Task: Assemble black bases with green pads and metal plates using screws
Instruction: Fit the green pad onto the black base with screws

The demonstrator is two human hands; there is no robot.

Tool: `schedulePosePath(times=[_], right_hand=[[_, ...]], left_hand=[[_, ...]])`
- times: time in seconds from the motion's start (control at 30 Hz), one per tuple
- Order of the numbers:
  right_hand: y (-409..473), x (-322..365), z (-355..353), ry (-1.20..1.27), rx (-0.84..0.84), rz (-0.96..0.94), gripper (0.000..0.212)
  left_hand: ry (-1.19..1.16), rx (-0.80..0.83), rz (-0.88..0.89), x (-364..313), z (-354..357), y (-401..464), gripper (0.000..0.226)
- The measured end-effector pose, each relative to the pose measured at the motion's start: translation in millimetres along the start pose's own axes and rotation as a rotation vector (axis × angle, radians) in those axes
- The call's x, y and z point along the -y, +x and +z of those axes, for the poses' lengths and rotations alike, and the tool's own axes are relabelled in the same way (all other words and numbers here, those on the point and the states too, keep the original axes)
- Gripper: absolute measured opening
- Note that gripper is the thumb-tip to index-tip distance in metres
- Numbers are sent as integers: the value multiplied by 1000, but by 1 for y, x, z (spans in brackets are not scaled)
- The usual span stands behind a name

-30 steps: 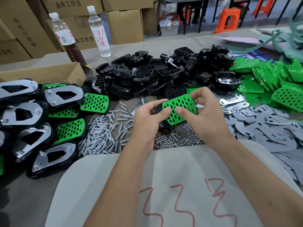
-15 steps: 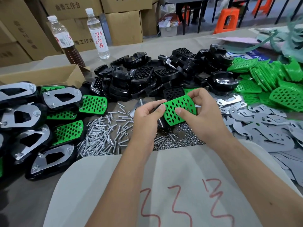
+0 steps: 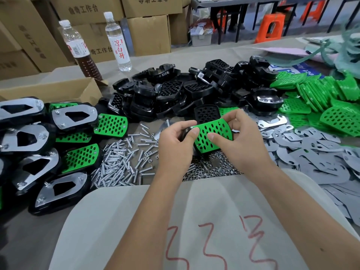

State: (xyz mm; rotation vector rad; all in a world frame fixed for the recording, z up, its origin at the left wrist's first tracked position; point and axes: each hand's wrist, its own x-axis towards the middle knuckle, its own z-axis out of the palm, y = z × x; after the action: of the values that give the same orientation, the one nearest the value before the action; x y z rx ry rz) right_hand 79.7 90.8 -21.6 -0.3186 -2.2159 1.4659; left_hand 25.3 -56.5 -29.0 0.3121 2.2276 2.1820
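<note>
Your left hand (image 3: 176, 145) and right hand (image 3: 241, 142) pinched the perforated green plastic pad (image 3: 212, 136) between them, flat over the black plastic base (image 3: 186, 131), long axis left-right.

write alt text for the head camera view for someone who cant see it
Two bare hands, left hand and right hand, hold a green pad against a black base above loose screws and nuts. Finished assemblies lie at left, a pile of black bases behind, green pads and metal plates at right.
</note>
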Motion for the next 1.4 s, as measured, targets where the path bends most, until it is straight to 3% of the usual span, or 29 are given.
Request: schedulePosePath(times=[0.17, 0.4, 0.53, 0.67, 0.83, 1.1, 1.2, 1.4], right_hand=[[-3, -1, -1, 94, -53, 4, 34], [-4, -1, 2, 53, -104, -1, 33], [-4, -1, 1, 47, -96, 7, 34], [-4, 0, -2, 45, 24, -17, 34], [-3, -2, 0, 88, -52, 30, 31], [-4, -1, 3, 90, -78, 28, 33], [-7, 1, 3, 62, -58, -20, 34], [-13, 2, 0, -54, 15, -112, 38]], left_hand=[[-182, 33, -156, -5, 0, -3, 21], [-126, 60, -129, -6, -4, -6, 42], [-186, 2, -187, -6, -5, -4, 31], [-302, -6, -230, -5, -8, -2, 23], [-392, 73, -255, -8, -12, -3, 23], [-341, 53, -226, -6, -11, -5, 23], [-247, 33, -201, -5, -8, -6, 33], [-65, 194, -123, -3, -10, -4, 22]])
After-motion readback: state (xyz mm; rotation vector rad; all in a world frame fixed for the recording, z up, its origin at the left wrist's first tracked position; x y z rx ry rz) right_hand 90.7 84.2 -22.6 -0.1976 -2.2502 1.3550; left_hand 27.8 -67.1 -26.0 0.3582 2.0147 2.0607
